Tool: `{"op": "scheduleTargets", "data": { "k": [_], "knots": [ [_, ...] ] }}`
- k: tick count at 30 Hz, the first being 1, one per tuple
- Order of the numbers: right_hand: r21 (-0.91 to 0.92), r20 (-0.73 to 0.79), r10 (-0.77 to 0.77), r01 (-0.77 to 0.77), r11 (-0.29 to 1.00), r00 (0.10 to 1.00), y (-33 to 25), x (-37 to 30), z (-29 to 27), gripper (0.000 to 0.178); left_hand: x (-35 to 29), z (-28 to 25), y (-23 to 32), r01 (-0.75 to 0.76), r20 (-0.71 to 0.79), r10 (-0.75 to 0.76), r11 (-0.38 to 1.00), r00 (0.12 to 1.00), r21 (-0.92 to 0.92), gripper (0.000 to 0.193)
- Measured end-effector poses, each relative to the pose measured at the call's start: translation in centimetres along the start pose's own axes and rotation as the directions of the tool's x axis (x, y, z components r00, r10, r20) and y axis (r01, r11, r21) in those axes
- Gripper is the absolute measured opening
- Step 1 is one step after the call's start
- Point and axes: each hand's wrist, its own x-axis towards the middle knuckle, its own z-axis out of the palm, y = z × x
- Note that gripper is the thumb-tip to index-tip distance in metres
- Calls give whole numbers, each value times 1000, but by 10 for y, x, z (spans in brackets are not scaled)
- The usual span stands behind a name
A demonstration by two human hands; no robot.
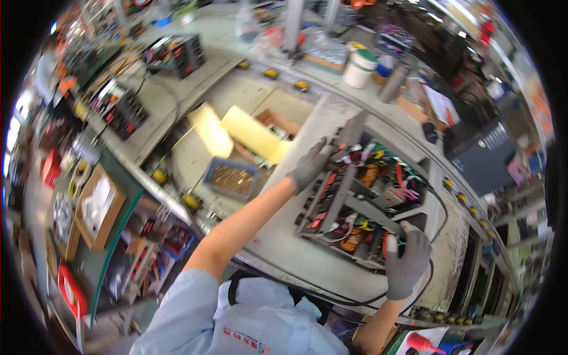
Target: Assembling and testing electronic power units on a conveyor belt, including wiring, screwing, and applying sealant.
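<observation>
Two uncovered metal equipment cases stand side by side in front of me, a far one point(384, 171) and a near one point(355, 232). Coloured wires, copper coils and black parts fill them. Between the two runs a grey metal strip point(373, 213). My left hand point(310, 167), in a grey glove, reaches to the far case's left end, fingers stretched out against its panel. At the near case's right end is my right hand point(407, 263), also gloved, with thumb and fingers apart by the strip's end. Its fingertips partly hide the wires there.
A blue bin of small brass-coloured parts point(232, 178) sits left of the cases, near yellow foam sheets point(254, 133). Black cables point(439, 216) loop past the cases' right side. Further off are a white tub point(359, 68) and more cases point(174, 56). A person point(48, 74) stands far left.
</observation>
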Motion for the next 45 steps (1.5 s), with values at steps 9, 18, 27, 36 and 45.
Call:
{"op": "scheduleTargets", "data": {
  "k": [9, 18, 27, 36, 45],
  "knots": [
    [-31, -9, 55, -55, 998, 998, 3, -3, -1, 33, -58, -84, 56, -29, -121, 55, 977, 991, 210, 48],
    [-11, -62, 29, -30, 999, 998, 9, -2, -1, 33, -18, -2, 43, -379, 24, 427, 772, 904, 510, 52],
    [19, -63, 34, -33, 999, 997, 18, -3, -1, 38, 36, 22, 51, -348, -54, 590, 545, 805, 763, 66],
    [51, -54, 20, -17, 999, 998, 21, -6, -2, 41, 96, 55, 14, -279, -454, 516, 826, 726, 490, 98],
    [55, -22, 22, -21, 998, 1000, 21, -2, -1, 40, 134, 73, 10, -132, -534, 419, 860, 734, 494, 88]
  ]
}}
